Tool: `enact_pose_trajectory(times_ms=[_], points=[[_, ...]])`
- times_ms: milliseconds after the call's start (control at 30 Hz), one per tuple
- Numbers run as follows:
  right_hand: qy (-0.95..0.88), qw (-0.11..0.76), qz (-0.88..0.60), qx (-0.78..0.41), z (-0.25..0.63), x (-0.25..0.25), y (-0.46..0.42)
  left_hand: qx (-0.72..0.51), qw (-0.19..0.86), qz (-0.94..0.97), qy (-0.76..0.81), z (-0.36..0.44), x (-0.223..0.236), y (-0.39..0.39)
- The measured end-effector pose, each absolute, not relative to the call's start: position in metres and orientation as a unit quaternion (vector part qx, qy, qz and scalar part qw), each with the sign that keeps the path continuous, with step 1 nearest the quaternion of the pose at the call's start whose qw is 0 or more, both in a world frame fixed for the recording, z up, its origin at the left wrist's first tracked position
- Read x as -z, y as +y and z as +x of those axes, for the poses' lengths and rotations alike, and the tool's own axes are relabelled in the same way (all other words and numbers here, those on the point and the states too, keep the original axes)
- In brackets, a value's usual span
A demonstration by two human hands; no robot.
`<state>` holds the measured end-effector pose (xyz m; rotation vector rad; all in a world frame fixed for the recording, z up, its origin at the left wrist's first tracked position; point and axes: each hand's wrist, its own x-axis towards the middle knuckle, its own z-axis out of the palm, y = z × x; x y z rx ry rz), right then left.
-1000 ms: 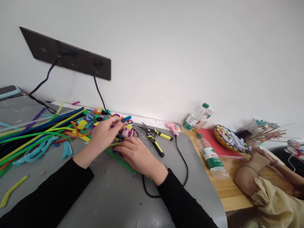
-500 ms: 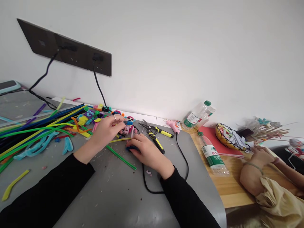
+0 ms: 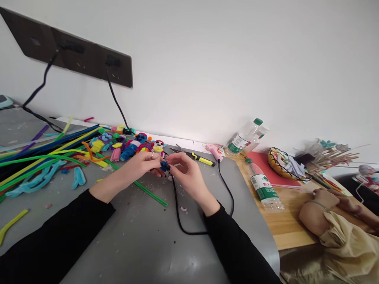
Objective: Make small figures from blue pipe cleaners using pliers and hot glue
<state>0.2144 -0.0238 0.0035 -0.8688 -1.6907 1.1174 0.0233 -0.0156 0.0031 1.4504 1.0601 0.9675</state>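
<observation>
One basket [image 3: 274, 167] of pale strips [image 3: 292, 168]

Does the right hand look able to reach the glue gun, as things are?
Probably yes: the glue gun lies uncovered nearby, with only the pliers partly between, though the right hand is busy at the blue piece.

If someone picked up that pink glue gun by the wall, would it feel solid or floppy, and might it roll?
The glue gun looks like molded plastic, so probably stiff and fairly light. Its black cord bends in loose curves, so it would likely trail and tug. The angled handle should discourage rolling.
</observation>
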Motion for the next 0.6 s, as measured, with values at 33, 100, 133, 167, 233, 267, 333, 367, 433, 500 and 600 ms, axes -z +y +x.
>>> enact_pose_trajectory(times_ms=[33, 100, 133, 167, 233, 267, 333, 367, 433, 500, 600], points=[[-0.683, 0.448, -0.355, -0.454, 0.214, -0.002, -0.023, -0.404, 0.536, 0.596, 0.442, 0.025, -0.003, -0.016], [-0.678, 0.444, -0.361, -0.461, 0.214, 0.000, -0.022, -0.404, 0.555, 0.579, 0.440, 0.026, -0.005, -0.017], [-0.674, 0.441, -0.363, -0.469, 0.214, 0.001, -0.021, -0.404, 0.563, 0.571, 0.440, 0.026, -0.007, -0.018], [-0.669, 0.437, -0.364, -0.479, 0.215, 0.001, -0.020, -0.404, 0.571, 0.561, 0.442, 0.026, -0.008, -0.018], [-0.657, 0.429, -0.367, -0.501, 0.218, 0.002, -0.018, -0.404, 0.581, 0.542, 0.453, 0.023, -0.009, -0.019], [-0.651, 0.424, -0.369, -0.511, 0.218, 0.002, -0.017, -0.402, 0.583, 0.535, 0.461, 0.022, -0.009, -0.020], [-0.642, 0.414, -0.373, -0.527, 0.220, 0.003, -0.016, -0.399, 0.581, 0.524, 0.478, 0.018, -0.008, -0.021], [-0.639, 0.410, -0.373, -0.534, 0.220, 0.004, -0.015, -0.398, 0.580, 0.520, 0.485, 0.017, -0.006, -0.021], [-0.639, 0.401, -0.371, -0.541, 0.220, 0.004, -0.016, -0.400, 0.579, 0.513, 0.491, 0.013, -0.004, -0.023], [-0.650, 0.390, -0.372, -0.536, 0.219, 0.004, -0.017, -0.404, 0.579, 0.512, 0.489, 0.010, -0.002, -0.024], [-0.679, 0.364, -0.379, -0.512, 0.218, 0.003, -0.019, -0.406, 0.573, 0.517, 0.489, 0.007, -0.002, -0.026]])
